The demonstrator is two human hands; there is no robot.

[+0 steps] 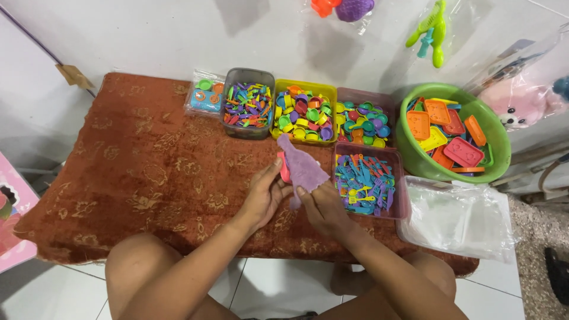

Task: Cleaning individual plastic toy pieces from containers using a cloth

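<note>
Purple cloth sits over the red mat, pinched in both your hands, left hand also gripping a small pink toy, right hand wiping it, so next you likely turn it.

The purple cloth covers most of a red piece held by the left hand, so its shape cannot be told. The top edge cuts off an orange toy and a purple toy; the right edge crops the pink plush toy.
</note>
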